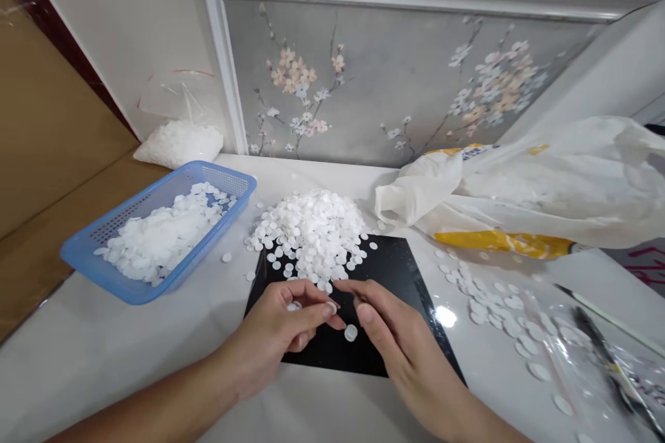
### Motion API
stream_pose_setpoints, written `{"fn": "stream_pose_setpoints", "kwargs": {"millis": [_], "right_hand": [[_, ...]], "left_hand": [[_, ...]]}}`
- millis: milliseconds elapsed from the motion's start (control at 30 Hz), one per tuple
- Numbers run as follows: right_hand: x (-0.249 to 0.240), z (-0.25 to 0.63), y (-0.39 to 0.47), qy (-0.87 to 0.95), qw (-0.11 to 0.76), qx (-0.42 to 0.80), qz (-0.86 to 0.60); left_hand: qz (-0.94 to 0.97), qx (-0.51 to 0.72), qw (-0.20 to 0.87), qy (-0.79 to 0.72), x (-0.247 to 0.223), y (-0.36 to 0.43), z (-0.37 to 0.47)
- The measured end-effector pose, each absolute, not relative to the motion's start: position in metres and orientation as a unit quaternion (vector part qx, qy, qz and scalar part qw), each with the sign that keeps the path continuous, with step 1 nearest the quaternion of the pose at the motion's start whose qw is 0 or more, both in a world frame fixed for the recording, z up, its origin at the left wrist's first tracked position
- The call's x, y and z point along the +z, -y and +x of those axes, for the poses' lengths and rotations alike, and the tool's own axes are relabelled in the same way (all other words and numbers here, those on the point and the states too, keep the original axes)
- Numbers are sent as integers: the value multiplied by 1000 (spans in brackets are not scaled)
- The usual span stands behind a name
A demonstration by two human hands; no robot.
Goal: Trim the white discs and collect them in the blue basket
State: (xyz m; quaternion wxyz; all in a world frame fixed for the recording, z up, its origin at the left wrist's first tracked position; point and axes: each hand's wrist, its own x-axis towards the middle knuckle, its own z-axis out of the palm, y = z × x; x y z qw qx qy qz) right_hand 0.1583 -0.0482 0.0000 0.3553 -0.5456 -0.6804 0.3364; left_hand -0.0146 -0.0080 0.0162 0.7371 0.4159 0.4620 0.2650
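Note:
My left hand (294,318) pinches a small white disc (331,307) between thumb and fingertips. More white discs show partly behind its curled fingers. My right hand (397,332) is beside it, index finger stretched to the front edge of a heaped pile of white discs (316,225). Its thumb stands apart from that finger, and the other fingers are mostly hidden. Below the fingertips, a couple of overlapping discs (350,333) lie on a black board (358,358). The pile covers the board's back part and spills onto the white table.
At left stands a blue plastic basket (125,294) of white discs, with a clear bag of white pieces (179,144) behind it. A white and yellow plastic bag (519,187) lies at right. Nearer are loose discs (488,308), a dark-handled tool (597,336) and a thin stick (613,318).

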Motion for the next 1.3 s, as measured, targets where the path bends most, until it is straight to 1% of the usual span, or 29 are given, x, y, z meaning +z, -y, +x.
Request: {"fn": "stream_pose_setpoints", "kwargs": {"millis": [133,267,367,933,1033,1300], "right_hand": [[-3,161,49,768,318,206,-516],[-4,160,48,812,303,79,-493],[-4,160,48,822,294,31,-487],[-4,159,49,821,292,8,-491],[-5,161,47,808,290,5,-513],[-3,187,32,735,206,8,-646]], "left_hand": [[403,271,745,-458,15,7,-15],[405,270,742,-460,14,9,-16],[417,262,738,-461,14,9,-16],[417,263,746,-448,15,9,-15],[415,258,746,-452,16,9,-15],[416,260,740,-460,14,7,-17]]}}
